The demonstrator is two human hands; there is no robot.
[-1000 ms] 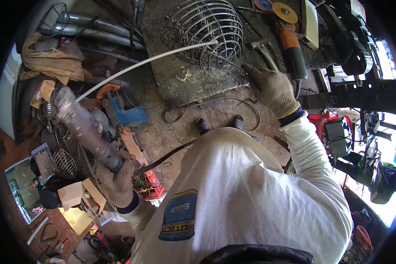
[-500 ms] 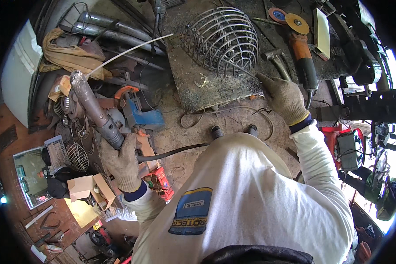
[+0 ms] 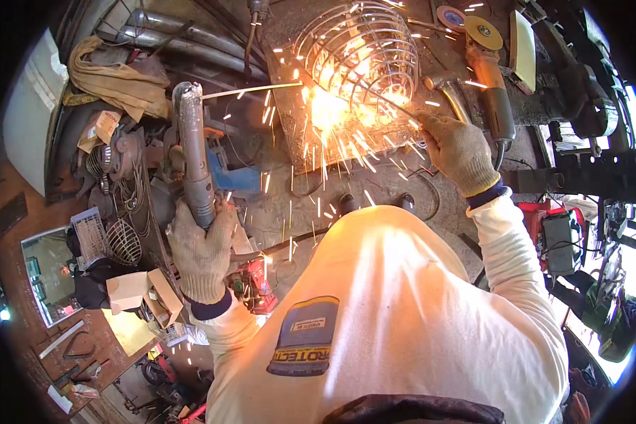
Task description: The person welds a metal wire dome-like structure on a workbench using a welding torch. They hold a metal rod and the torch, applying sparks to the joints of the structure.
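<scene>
A domed wire cage (image 3: 364, 42) lies on a rusty steel plate (image 3: 293, 138) on the workbench. My gloved left hand (image 3: 201, 251) grips a long grey welding holder (image 3: 191, 148), which points away from me. Its thin rod (image 3: 254, 90) runs right to the cage's near rim, where a bright arc (image 3: 328, 106) throws sparks toward me. My gloved right hand (image 3: 459, 152) rests at the cage's right edge and pinches a thin wire (image 3: 389, 99) that leans into the cage.
An angle grinder (image 3: 491, 85) with a yellow disc and a hammer (image 3: 449, 92) lie right of the cage. A yellow cloth (image 3: 116, 74), a blue tool (image 3: 233, 177), a smaller wire cage (image 3: 124, 240), a cardboard box (image 3: 141, 290) and a red tool (image 3: 258, 283) crowd the left side.
My left hand has turned the holder upright and swung the rod tip onto the cage rim. An arc with sparks has started. My right hand stays at the cage.
</scene>
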